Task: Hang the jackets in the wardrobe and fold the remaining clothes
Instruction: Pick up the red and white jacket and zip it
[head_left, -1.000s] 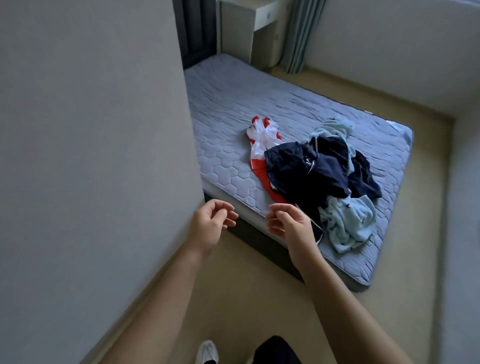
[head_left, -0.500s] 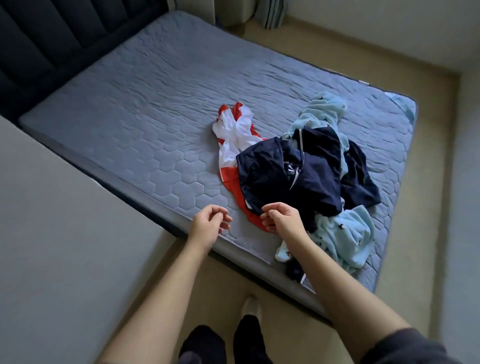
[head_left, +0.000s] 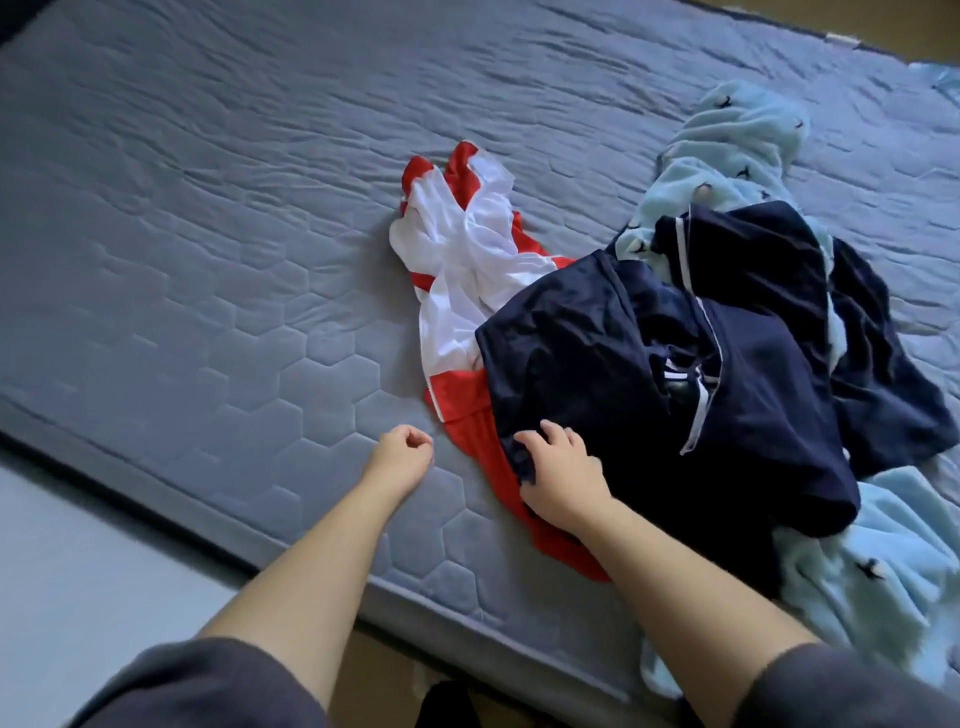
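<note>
Since the previous frame my right hand (head_left: 561, 478) has come down onto the pile, and the view has closed in on the bed. Navy jacket (head_left: 623, 374) (white piping along its zip) lies crumpled at the near right of the mattress (head_left: 208, 234). It overlaps a red and white garment (head_left: 467, 270) to its left and a light blue fleece (head_left: 737, 140), which shows beyond it and again at the bed's near edge. Right hand: my thumb and curled fingers pinch the jacket's near-left hem, with red cloth directly beneath. Left hand (head_left: 400, 457): near the red cloth but apart from it, fingers loosely curled, holding nothing, over bare quilted mattress. My forearms are bare; dark grey sleeves (head_left: 197, 686) show at the bottom edge.
</note>
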